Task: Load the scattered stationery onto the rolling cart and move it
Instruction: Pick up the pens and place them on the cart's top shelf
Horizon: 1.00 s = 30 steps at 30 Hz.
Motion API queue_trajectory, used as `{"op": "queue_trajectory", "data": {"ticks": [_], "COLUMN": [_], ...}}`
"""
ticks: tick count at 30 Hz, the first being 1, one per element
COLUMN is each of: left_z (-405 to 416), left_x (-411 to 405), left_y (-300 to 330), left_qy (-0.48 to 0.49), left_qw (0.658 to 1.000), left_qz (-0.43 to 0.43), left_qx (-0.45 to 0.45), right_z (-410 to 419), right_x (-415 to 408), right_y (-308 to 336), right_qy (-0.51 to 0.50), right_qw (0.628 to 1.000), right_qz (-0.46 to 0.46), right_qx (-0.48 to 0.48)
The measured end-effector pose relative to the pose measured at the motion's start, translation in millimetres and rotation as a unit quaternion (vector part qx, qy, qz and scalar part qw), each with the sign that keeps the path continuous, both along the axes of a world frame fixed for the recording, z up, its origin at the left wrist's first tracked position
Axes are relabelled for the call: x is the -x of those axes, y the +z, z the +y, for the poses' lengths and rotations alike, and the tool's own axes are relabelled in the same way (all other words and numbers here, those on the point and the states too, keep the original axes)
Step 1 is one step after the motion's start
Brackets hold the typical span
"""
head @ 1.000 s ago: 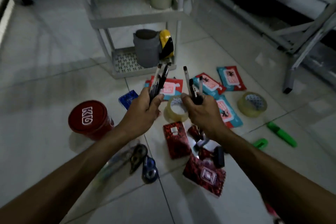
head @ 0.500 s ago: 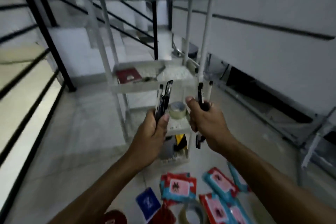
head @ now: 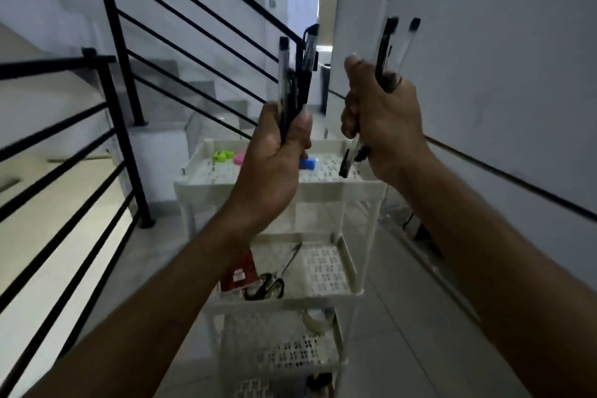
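Note:
My left hand [head: 274, 155] grips a bunch of black and clear pens [head: 295, 81] upright, above the top tray of the white rolling cart [head: 371, 186]. My right hand [head: 384, 119] grips a second bunch of pens [head: 389, 39], their caps pointing up and their tips sticking out below my fist. Both hands hover over the cart's top tray. A green item [head: 222, 156], a pink item [head: 240, 158] and a blue item [head: 307, 163] lie in that tray. Scissors [head: 268, 286] and a red pack [head: 240, 275] lie on the middle shelf. A tape roll [head: 318, 317] sits on a lower shelf.
A black stair railing [head: 113, 81] runs along the left, with steps behind it. A white wall [head: 484, 74] stands close on the right. Grey tiled floor [head: 403, 317] stretches past the cart on its right side.
The view has risen from the floor items to the cart's top. Both hands have lifted their pens from near the floor to above the top tray.

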<state>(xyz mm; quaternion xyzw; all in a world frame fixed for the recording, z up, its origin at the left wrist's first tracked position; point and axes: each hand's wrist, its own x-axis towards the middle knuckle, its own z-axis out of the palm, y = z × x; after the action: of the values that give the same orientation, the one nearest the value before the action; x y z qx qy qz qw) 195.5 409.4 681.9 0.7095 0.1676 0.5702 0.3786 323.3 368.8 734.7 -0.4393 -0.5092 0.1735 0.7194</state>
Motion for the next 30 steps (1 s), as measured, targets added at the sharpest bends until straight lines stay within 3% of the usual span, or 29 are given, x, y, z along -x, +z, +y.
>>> {"op": "queue_trajectory", "data": {"ticks": [4, 8, 15, 23, 26, 30], "left_z": [41.3, 60.1, 79.0, 85.0, 86.0, 86.5], "left_x": [-34.1, -56.7, -65.3, -73.7, -84.5, -106.1], "left_y": [25.1, 31.2, 23.8, 16.0, 15.6, 16.9], "left_qy": [-0.022, -0.053, -0.074, -0.052, -0.017, 0.06], "left_qw": [0.994, 0.988, 0.95, 0.948, 0.942, 0.92], "left_qz": [0.005, 0.058, 0.076, 0.105, 0.111, 0.208], "left_qx": [0.103, 0.13, 0.293, 0.295, 0.318, 0.327], "right_z": [46.5, 68.1, 74.9, 81.2, 88.8, 102.2], "right_x": [-28.1, -46.1, -56.5, -58.2, -64.6, -83.8], "right_y": [-3.0, -19.9, -33.2, -40.4, -36.3, -14.3], "right_qy": [-0.004, -0.015, -0.002, 0.027, -0.022, -0.104], "right_qw": [0.997, 0.991, 0.973, 0.968, 0.962, 0.954], "right_qz": [0.012, -0.004, 0.008, -0.008, -0.051, -0.058], "right_qx": [0.07, 0.134, 0.229, 0.25, 0.267, 0.275]}}
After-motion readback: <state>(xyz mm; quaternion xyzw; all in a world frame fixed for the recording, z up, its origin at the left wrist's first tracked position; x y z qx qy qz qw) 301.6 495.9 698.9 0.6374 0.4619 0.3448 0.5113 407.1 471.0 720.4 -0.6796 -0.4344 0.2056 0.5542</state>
